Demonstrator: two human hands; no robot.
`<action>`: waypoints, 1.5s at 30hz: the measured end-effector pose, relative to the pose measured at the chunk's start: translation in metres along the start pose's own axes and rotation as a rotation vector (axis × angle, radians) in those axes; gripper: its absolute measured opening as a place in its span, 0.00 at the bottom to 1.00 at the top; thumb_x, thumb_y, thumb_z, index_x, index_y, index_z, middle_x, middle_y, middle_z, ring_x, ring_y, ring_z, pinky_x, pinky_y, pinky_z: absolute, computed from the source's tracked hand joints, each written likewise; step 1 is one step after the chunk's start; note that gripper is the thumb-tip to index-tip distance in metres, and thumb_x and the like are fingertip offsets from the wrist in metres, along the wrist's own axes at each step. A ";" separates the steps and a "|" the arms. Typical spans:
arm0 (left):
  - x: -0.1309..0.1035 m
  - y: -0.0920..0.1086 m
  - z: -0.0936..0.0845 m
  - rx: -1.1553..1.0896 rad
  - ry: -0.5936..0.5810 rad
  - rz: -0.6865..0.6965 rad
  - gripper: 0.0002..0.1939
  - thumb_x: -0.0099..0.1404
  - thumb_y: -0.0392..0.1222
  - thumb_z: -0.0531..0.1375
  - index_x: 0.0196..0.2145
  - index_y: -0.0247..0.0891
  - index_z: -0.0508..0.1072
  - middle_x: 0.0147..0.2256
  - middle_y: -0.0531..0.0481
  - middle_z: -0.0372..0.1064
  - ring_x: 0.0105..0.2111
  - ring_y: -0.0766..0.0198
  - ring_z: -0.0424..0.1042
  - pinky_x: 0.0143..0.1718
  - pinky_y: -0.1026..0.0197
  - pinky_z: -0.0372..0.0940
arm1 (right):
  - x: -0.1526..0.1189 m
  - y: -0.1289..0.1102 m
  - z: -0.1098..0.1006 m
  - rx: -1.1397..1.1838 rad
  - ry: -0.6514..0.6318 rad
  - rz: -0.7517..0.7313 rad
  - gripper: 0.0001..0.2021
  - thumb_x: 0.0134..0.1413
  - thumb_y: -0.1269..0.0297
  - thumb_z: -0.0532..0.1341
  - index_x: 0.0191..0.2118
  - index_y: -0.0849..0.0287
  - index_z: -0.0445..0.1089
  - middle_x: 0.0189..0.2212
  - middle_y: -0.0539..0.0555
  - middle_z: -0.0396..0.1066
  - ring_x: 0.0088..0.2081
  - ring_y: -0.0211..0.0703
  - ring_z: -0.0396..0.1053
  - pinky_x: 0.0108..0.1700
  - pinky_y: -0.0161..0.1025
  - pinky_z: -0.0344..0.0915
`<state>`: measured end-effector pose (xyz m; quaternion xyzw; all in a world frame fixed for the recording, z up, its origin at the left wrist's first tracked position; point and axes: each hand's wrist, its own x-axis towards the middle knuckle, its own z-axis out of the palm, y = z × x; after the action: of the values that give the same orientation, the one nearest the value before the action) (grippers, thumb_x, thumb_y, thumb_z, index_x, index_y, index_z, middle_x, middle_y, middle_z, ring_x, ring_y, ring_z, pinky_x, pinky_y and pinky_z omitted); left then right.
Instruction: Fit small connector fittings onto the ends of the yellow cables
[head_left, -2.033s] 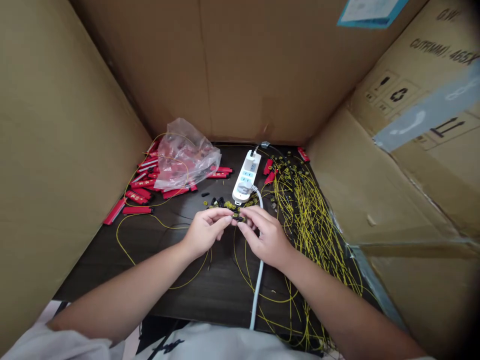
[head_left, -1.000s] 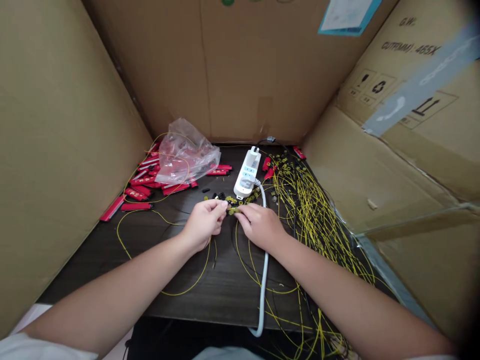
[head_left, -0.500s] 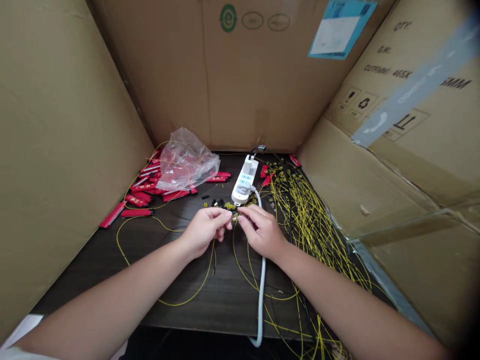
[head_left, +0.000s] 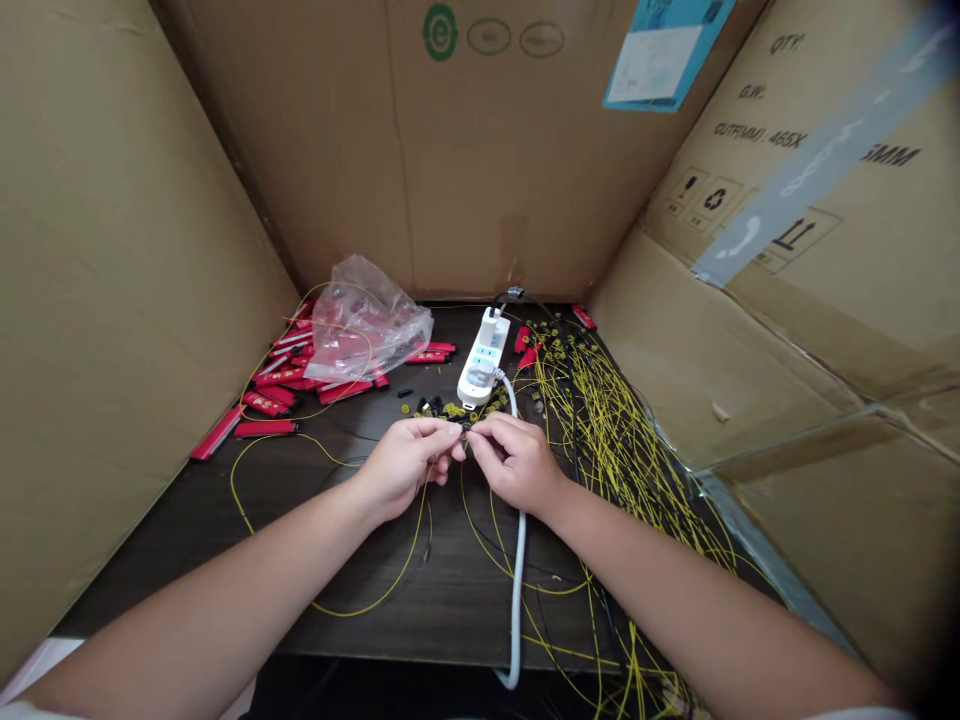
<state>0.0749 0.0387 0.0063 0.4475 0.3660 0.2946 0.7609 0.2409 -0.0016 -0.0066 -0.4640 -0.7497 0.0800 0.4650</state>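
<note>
My left hand (head_left: pixel 411 458) and my right hand (head_left: pixel 519 462) meet fingertip to fingertip over the middle of the dark table. Both are closed in a pinch around a small dark piece (head_left: pixel 464 427), mostly covered by the fingers, so its kind cannot be made out. A thin yellow wire (head_left: pixel 409 560) hangs below my left hand and loops over the table. Just beyond the fingers lie small black and yellow parts (head_left: pixel 454 410). The white power strip (head_left: pixel 484 360) is right behind them, and its thick white cord (head_left: pixel 517 590) runs beneath my right hand.
Several red packs (head_left: pixel 266 403) and a clear plastic bag (head_left: pixel 367 320) lie at the left back. A tangle of yellow wires (head_left: pixel 630 440) covers the right side. Cardboard walls (head_left: pixel 300 130) enclose the dark table (head_left: pixel 360 630) on the left, back and right.
My right hand's fingertips have moved left to meet the left fingertips at the small dark piece. The whole view has shifted slightly.
</note>
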 end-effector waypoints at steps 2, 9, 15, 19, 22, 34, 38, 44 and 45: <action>0.000 -0.001 0.001 0.013 0.004 0.009 0.15 0.54 0.48 0.66 0.27 0.31 0.72 0.25 0.51 0.68 0.19 0.74 0.60 0.19 0.69 0.59 | 0.001 -0.001 0.001 -0.005 0.016 0.004 0.07 0.56 0.70 0.56 0.28 0.62 0.68 0.23 0.51 0.65 0.24 0.33 0.59 0.27 0.32 0.58; -0.002 0.000 0.004 0.096 -0.034 0.030 0.18 0.54 0.52 0.65 0.26 0.32 0.70 0.23 0.51 0.67 0.19 0.72 0.62 0.20 0.68 0.60 | 0.001 0.001 0.003 0.065 0.030 0.030 0.08 0.53 0.71 0.56 0.24 0.61 0.63 0.21 0.48 0.61 0.22 0.31 0.57 0.26 0.32 0.55; -0.004 0.003 0.002 0.102 -0.069 0.049 0.16 0.52 0.47 0.67 0.31 0.32 0.72 0.26 0.50 0.69 0.19 0.72 0.64 0.20 0.68 0.61 | 0.001 0.000 -0.001 0.071 0.026 0.039 0.08 0.54 0.70 0.55 0.25 0.61 0.64 0.20 0.49 0.61 0.23 0.33 0.57 0.26 0.33 0.57; -0.004 0.004 0.002 0.077 -0.072 0.006 0.14 0.51 0.45 0.67 0.30 0.31 0.73 0.25 0.50 0.69 0.17 0.73 0.62 0.19 0.67 0.61 | 0.002 -0.001 -0.003 0.068 0.065 0.075 0.08 0.55 0.69 0.56 0.25 0.61 0.64 0.21 0.49 0.62 0.23 0.33 0.59 0.27 0.33 0.58; -0.004 0.004 0.003 0.118 -0.035 0.014 0.15 0.53 0.47 0.66 0.24 0.30 0.72 0.23 0.49 0.68 0.15 0.75 0.58 0.15 0.68 0.56 | 0.000 0.000 -0.002 0.111 0.073 0.139 0.05 0.55 0.68 0.57 0.29 0.61 0.66 0.22 0.50 0.64 0.24 0.34 0.61 0.28 0.34 0.60; -0.007 0.005 0.005 0.153 -0.032 0.046 0.16 0.53 0.48 0.66 0.23 0.31 0.72 0.20 0.50 0.67 0.13 0.78 0.50 0.15 0.69 0.42 | -0.001 -0.003 -0.001 0.315 0.023 0.211 0.08 0.54 0.64 0.60 0.39 0.61 0.70 0.28 0.52 0.70 0.27 0.35 0.66 0.30 0.34 0.67; -0.007 0.005 0.005 0.155 -0.047 0.045 0.16 0.53 0.49 0.66 0.24 0.31 0.72 0.20 0.50 0.67 0.14 0.78 0.50 0.15 0.69 0.42 | 0.000 -0.006 -0.003 0.301 0.020 0.191 0.06 0.54 0.65 0.61 0.36 0.61 0.72 0.27 0.52 0.70 0.27 0.35 0.65 0.30 0.35 0.66; -0.008 0.006 0.005 0.111 -0.033 0.031 0.15 0.52 0.48 0.66 0.24 0.31 0.72 0.21 0.51 0.67 0.14 0.77 0.52 0.15 0.69 0.44 | 0.000 -0.003 -0.003 0.429 0.016 0.345 0.09 0.53 0.61 0.61 0.35 0.62 0.72 0.25 0.52 0.70 0.23 0.34 0.65 0.25 0.33 0.65; -0.009 0.007 0.006 0.115 -0.030 0.031 0.15 0.52 0.48 0.66 0.24 0.31 0.72 0.20 0.51 0.67 0.14 0.77 0.52 0.15 0.69 0.44 | 0.000 -0.003 -0.003 0.442 0.017 0.359 0.09 0.53 0.61 0.61 0.35 0.62 0.72 0.24 0.51 0.69 0.22 0.34 0.65 0.24 0.33 0.65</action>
<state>0.0739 0.0322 0.0168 0.5004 0.3640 0.2784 0.7346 0.2412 -0.0037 -0.0034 -0.4774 -0.6159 0.3189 0.5396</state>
